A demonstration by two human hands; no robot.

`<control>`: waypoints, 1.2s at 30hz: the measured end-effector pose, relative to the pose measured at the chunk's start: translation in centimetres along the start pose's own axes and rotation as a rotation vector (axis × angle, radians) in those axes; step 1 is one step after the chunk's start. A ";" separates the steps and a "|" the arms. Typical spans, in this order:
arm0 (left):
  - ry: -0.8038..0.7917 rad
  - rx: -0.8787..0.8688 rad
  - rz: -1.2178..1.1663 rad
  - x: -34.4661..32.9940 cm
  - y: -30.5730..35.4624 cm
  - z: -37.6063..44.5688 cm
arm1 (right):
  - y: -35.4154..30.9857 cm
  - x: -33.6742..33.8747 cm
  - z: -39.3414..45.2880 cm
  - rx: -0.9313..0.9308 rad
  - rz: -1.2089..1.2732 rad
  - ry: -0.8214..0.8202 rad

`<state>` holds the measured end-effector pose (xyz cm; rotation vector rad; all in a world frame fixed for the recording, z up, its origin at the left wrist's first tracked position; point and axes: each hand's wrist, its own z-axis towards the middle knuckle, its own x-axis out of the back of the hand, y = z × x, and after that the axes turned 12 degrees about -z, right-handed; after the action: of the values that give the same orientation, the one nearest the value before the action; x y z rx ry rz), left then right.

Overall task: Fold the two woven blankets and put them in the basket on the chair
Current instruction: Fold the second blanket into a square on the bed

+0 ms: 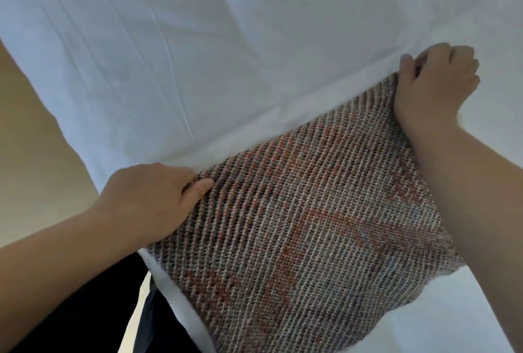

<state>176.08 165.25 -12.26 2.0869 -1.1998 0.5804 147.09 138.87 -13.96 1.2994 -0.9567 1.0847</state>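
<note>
A woven blanket [311, 234] in grey, white and orange lies spread on a white sheet, reaching from the lower middle up to the right. My left hand [147, 200] grips its near-left corner, thumb on top of the weave. My right hand [435, 84] is closed on the far-right corner, fingers curled around the edge. The edge between both hands is pulled straight. Only one blanket shows. The basket and the chair are out of view.
The white sheet [226, 55] of a bed fills the upper frame, lightly creased. Its edge [175, 290] runs down at the lower left. A tan floor [34, 137] lies to the left, and my dark trousers [113, 310] show at the bottom left.
</note>
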 end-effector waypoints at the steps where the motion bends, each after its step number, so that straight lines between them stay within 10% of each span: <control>1: 0.025 0.005 0.042 -0.1 0.0 0.0 | -0.8 0.0 -0.5 -0.031 0.009 -0.018; 5: 0.384 -0.309 0.026 -1.3 1.2 0.7 | -4.3 1.1 -5.9 -0.146 0.131 -0.091; 10: 0.252 -0.795 0.152 -4.8 5.0 3.0 | -7.3 1.4 -17.5 -0.018 0.233 -0.212; 27: 0.242 -0.800 0.310 -6.2 0.1 4.1 | -1.1 -1.2 -13.7 0.051 0.025 -0.313; 32: 0.219 -0.831 0.313 -6.4 -1.6 2.7 | -3.9 -1.0 -17.9 0.415 0.066 -0.206; 36: 0.182 -0.860 0.350 -6.5 -4.7 1.6 | -0.3 -2.2 -14.7 0.239 0.012 -0.280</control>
<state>177.16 169.65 -19.10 1.0958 -1.3894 0.3043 146.12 153.38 -17.08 1.6758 -1.0644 1.0681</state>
